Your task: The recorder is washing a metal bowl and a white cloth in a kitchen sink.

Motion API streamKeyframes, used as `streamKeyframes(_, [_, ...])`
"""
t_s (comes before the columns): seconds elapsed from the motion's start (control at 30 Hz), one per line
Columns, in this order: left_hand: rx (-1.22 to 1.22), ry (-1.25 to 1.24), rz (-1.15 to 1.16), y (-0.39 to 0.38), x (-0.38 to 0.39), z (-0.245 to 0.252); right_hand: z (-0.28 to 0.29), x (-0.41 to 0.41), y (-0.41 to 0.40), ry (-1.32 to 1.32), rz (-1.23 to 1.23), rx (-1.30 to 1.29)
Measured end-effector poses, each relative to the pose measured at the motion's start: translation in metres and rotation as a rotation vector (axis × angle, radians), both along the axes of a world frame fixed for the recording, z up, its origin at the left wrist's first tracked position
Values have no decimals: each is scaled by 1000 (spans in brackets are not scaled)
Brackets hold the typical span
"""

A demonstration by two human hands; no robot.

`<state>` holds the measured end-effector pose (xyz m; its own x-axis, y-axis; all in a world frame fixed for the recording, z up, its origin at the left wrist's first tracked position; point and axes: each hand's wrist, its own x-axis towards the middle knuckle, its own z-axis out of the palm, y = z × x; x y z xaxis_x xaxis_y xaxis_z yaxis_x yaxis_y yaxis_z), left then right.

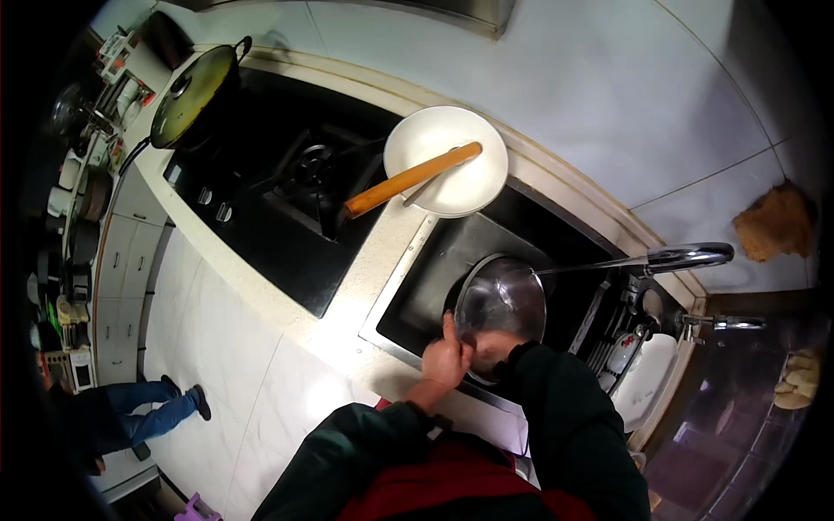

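A round stainless steel bowl (498,299) is tilted in the metal sink (423,286), and a stream of water runs into it from the chrome faucet (690,256). My left hand (446,357) grips the bowl's near left rim, one digit lying along its outside. My right hand (493,348) reaches over the near rim into the bowl. It is blurred, its fingers bent down, and I cannot tell whether they hold anything. Clear water seems to cover the bowl's inner wall.
Beyond the sink, a white bowl (443,124) holds a metal utensil, and a wooden rolling pin (410,180) lies across it. A lidded wok (195,98) stands on the black gas hob (287,163). A dish rack (603,338) is at right. A person (130,417) stands far left.
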<state>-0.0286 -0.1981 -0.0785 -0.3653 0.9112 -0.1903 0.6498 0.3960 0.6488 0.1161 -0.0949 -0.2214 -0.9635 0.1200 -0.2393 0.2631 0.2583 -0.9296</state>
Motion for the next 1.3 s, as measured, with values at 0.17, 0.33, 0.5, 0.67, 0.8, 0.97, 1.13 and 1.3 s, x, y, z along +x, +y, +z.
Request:
streamKeyframes(0.17, [31,36,53,-16,-13,-9,77,-101,34,-525,-458,-317])
streamKeyframes(0.33, [72,21,-4,-1,2,-3,12,-40,68,-378,-606,263])
streamKeyframes(0.5, [2,48,12,-5,-2,-3,60,-15,39,-835,-19,406])
streamKeyframes(0.67, [-25,4,-5,-1,-2,-1,42,27,-5,-409,-266,-570])
streamKeyframes(0.8, [-31,-11,-6,5,0,-1,28,-22,-10,-172,-363,-353])
streamKeyframes(0.97, [15,-17,17,3,-7,-3,91,-77,19,18,-913,-1269])
streamKeyframes(1.13, [18,-21,29,2,-5,-6,121,-93,-19,104,-1083,-760])
streamKeyframes(1.3, [59,-23,-36,-1,-4,-1,83,-115,50,239,-1408,-845])
